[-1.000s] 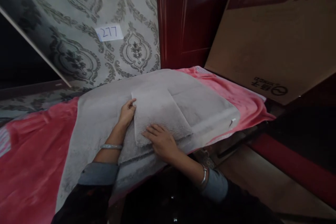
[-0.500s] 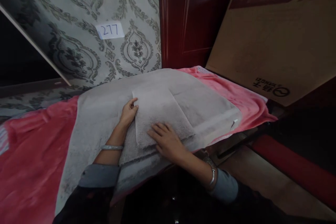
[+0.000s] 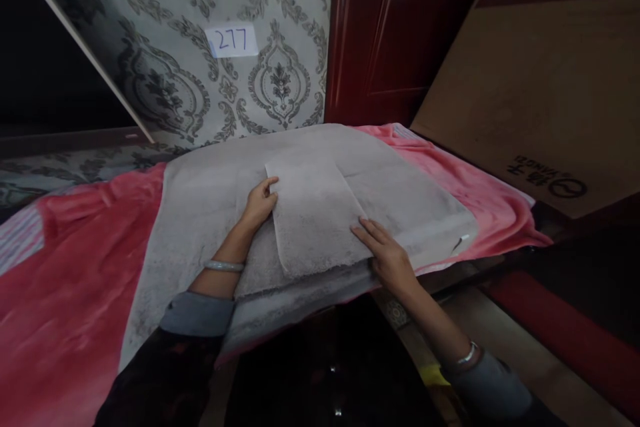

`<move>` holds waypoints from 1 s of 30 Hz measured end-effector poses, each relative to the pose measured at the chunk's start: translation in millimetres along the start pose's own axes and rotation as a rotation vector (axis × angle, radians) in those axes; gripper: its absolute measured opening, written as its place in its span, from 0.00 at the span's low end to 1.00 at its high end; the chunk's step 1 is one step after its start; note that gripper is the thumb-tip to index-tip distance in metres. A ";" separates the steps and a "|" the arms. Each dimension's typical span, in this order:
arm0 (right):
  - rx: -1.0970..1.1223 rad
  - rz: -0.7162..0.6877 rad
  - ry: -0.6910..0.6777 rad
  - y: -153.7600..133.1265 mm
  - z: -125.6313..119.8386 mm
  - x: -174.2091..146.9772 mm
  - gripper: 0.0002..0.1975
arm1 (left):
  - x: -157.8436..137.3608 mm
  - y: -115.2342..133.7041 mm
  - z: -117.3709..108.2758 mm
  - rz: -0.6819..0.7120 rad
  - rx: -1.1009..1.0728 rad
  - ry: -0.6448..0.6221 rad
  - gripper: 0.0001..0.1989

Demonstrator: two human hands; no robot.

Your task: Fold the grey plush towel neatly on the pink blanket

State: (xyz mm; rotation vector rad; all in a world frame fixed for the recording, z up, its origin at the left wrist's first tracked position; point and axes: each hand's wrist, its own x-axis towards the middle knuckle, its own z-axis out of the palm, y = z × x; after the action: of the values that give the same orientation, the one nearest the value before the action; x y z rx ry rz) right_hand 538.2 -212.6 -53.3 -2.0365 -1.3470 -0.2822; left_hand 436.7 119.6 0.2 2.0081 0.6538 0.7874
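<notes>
A folded grey towel (image 3: 317, 217) lies in a near-rectangular stack on a larger grey cloth (image 3: 200, 193). My left hand (image 3: 261, 203) is at its left edge, fingers curled and closed on that edge; the fingertips are partly hidden. On the other side, my right hand (image 3: 390, 257) rests by the towel's lower right edge. Its fingers are stretched out, touching the fabric from above without gripping it. A small white tag (image 3: 461, 241) shows on the large cloth at the right.
Pink blankets (image 3: 75, 267) spread under the grey cloth and stick out on both sides. A big cardboard box (image 3: 540, 80) leans at the back right beside a dark red door (image 3: 385, 27). Patterned wallpaper (image 3: 280, 87) carries a paper label (image 3: 233, 40) reading 277.
My right hand has slid right, from the towel's lower middle to its right edge. My left hand stays at the left edge. The view has shifted slightly left.
</notes>
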 end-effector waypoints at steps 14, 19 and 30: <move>0.035 -0.001 -0.018 6.0 0.2 -5.4 0.45 | 0.5 -4.6 4.1 0.029 0.136 0.035 0.26; 0.009 -0.043 -0.185 4.6 -28.0 -1.9 0.42 | 2.2 -9.4 6.5 0.023 0.153 0.054 0.27; -0.085 -0.161 -0.268 -62.7 -11.5 72.5 0.31 | -0.2 -11.9 5.0 0.046 0.197 0.087 0.26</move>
State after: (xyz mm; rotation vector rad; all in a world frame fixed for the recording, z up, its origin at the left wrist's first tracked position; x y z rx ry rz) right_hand 517.3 -151.6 18.4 -2.0957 -1.6927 -0.1418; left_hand 438.5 122.7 -12.2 2.1829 0.7633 0.8701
